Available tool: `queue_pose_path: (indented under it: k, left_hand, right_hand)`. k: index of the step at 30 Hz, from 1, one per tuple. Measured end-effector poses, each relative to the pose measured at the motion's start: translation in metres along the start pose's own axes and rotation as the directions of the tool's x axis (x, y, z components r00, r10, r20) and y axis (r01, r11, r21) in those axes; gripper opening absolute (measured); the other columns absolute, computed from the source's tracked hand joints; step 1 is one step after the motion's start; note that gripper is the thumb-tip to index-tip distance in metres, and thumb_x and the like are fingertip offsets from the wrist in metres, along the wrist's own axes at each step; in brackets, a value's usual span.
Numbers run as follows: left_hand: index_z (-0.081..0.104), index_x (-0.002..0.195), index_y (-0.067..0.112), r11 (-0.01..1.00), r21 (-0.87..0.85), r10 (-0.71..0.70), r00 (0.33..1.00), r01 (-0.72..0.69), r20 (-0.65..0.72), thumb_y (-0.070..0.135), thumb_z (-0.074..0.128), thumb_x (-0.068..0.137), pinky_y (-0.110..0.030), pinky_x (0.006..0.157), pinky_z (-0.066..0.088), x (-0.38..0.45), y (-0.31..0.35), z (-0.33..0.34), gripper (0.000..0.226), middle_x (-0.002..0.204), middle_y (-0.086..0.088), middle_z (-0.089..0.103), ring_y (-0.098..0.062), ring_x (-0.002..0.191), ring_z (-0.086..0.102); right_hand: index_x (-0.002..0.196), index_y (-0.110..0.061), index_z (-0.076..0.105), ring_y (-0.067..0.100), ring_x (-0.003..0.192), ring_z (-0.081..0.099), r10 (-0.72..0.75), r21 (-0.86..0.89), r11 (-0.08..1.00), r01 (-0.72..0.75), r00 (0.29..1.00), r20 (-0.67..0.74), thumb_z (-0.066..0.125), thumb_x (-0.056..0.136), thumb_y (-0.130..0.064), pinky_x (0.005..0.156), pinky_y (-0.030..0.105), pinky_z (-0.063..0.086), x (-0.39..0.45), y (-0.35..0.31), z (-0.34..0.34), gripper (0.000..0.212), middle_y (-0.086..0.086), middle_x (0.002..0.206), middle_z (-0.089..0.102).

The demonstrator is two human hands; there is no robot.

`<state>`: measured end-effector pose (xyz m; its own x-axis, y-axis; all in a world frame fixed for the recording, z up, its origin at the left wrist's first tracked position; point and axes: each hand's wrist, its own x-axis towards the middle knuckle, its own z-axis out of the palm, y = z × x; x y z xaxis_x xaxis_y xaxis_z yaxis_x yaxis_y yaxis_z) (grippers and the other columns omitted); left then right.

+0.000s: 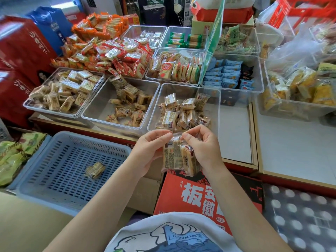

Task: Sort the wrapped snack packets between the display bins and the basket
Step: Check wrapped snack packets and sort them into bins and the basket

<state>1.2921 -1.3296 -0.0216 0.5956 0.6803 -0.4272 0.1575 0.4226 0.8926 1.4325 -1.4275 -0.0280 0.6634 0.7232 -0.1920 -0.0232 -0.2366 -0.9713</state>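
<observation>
Item in hand: two wrapped snack packets (179,158), beige with barcode labels, held together low of centre over the desk's front edge; left hand (151,151) and right hand (201,148) each pinch the clear top seal between thumb and fingertips, remaining fingers curled loosely. Risk: the hold is on thin film only, so the hanging pair may slip or part, one packet dropping onto the red carton (205,195) directly at 6 o'clock instead of a container; the seal may also tear if the hands pull apart. Risk of mis-sorting: the neighbouring bins carry near-identical beige packets, easily confused. Destinations: blue slotted basket (54,171) at 8 o'clock, holding a single packet (94,170); clear display bin (214,99) at 12 o'clock, just beyond the hands, part filled; middle bin (101,106) at 11 o'clock, part filled; left bin (29,104) at 10 o'clock, nearly full. Surroundings: red-and-orange packet heap (112,53) further back at 11 o'clock; blue packets (223,75) at 1 o'clock; green bags (11,157) at 9 o'clock. Obstruction: the bins' raised front walls stand between hands and contents.
</observation>
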Motion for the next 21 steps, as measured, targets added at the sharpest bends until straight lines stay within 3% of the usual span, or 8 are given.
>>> queue_pose_path:
  k: [3, 6, 9, 12, 14, 16, 19, 21]
  left_hand:
    - [0.058, 0.131, 0.024, 0.991, 0.085, -0.118, 0.978, 0.104, 0.172, 0.027, 0.081, 0.074, -0.040, 0.082, 0.059, -0.001, -0.008, -0.002, 0.061, 0.116, -0.010, 0.074, -0.027, 0.105, 0.073]
    - [0.056, 0.131, 0.023, 0.989, 0.063, -0.144, 0.978, 0.136, 0.148, 0.017, 0.078, 0.083, -0.049, 0.083, 0.061, 0.000, -0.017, 0.001, 0.054, 0.122, -0.011, 0.072, -0.030, 0.109, 0.072]
    - [0.057, 0.126, 0.026, 0.991, 0.094, -0.105, 0.993, 0.100, 0.047, 0.019, 0.073, 0.092, -0.058, 0.089, 0.059, 0.002, -0.019, 0.003, 0.038, 0.119, -0.009, 0.073, -0.027, 0.105, 0.074]
    - [0.053, 0.128, 0.032, 0.991, 0.123, -0.070, 0.991, 0.056, 0.110, 0.040, 0.074, 0.085, -0.050, 0.086, 0.061, 0.001, -0.014, 0.007, 0.049, 0.120, -0.008, 0.072, -0.025, 0.104, 0.074]
    - [0.048, 0.130, 0.035, 0.981, 0.194, -0.053, 0.989, 0.025, 0.140, 0.047, 0.079, 0.071, -0.041, 0.081, 0.062, 0.000, -0.014, 0.012, 0.068, 0.118, -0.006, 0.071, -0.020, 0.101, 0.074]
    - [0.045, 0.128, 0.035, 0.969, 0.246, -0.018, 0.996, -0.005, 0.089, 0.041, 0.086, 0.069, -0.035, 0.077, 0.062, 0.002, -0.018, 0.014, 0.072, 0.115, -0.004, 0.071, -0.015, 0.097, 0.074]
    - [0.050, 0.122, 0.033, 0.984, 0.180, 0.002, 1.000, -0.002, 0.004, 0.028, 0.090, 0.071, -0.031, 0.069, 0.061, 0.004, -0.019, 0.010, 0.065, 0.112, -0.004, 0.072, -0.014, 0.093, 0.075]
    - [0.053, 0.122, 0.031, 0.991, 0.134, -0.013, 1.000, 0.011, 0.015, 0.028, 0.095, 0.065, -0.037, 0.071, 0.062, 0.004, -0.019, 0.002, 0.071, 0.109, -0.004, 0.074, -0.016, 0.093, 0.076]
  right_hand:
    - [0.089, -0.017, 0.066, 0.029, 0.090, 0.070, 0.049, 0.052, 0.997, -0.049, 0.999, -0.004, 0.070, 0.095, -0.021, 0.074, 0.049, 0.063, 0.000, -0.001, 0.000, 0.009, 0.012, 0.094, 0.070]
    - [0.092, -0.021, 0.064, 0.028, 0.095, 0.070, 0.095, 0.073, 0.993, -0.093, 0.995, -0.024, 0.067, 0.097, -0.031, 0.084, 0.054, 0.060, 0.001, 0.000, 0.003, 0.012, 0.008, 0.098, 0.070]
    - [0.101, -0.022, 0.058, 0.027, 0.100, 0.068, 0.178, 0.082, 0.981, -0.175, 0.983, -0.042, 0.061, 0.090, -0.062, 0.093, 0.054, 0.056, 0.004, -0.002, 0.004, 0.041, 0.008, 0.106, 0.068]
    - [0.105, -0.022, 0.052, 0.022, 0.103, 0.066, 0.251, 0.069, 0.966, -0.251, 0.968, 0.006, 0.051, 0.073, -0.077, 0.095, 0.051, 0.056, 0.005, -0.008, 0.005, 0.064, 0.007, 0.109, 0.067]
    - [0.110, -0.018, 0.052, 0.026, 0.101, 0.069, 0.294, 0.125, 0.946, -0.298, 0.954, 0.050, 0.050, 0.077, -0.074, 0.090, 0.053, 0.059, 0.006, -0.009, 0.009, 0.065, 0.011, 0.109, 0.068]
    - [0.113, -0.014, 0.053, 0.029, 0.100, 0.071, 0.302, 0.162, 0.934, -0.318, 0.946, 0.118, 0.051, 0.093, -0.062, 0.087, 0.053, 0.061, 0.005, -0.008, 0.014, 0.052, 0.014, 0.110, 0.069]
    - [0.112, -0.009, 0.057, 0.031, 0.100, 0.072, 0.279, 0.213, 0.923, -0.322, 0.938, 0.207, 0.054, 0.105, -0.036, 0.085, 0.053, 0.061, 0.005, -0.007, 0.013, 0.027, 0.017, 0.110, 0.070]
    - [0.108, -0.006, 0.062, 0.033, 0.099, 0.072, 0.240, 0.189, 0.940, -0.283, 0.945, 0.222, 0.058, 0.103, -0.025, 0.084, 0.049, 0.062, 0.007, -0.006, 0.006, 0.020, 0.020, 0.107, 0.071]
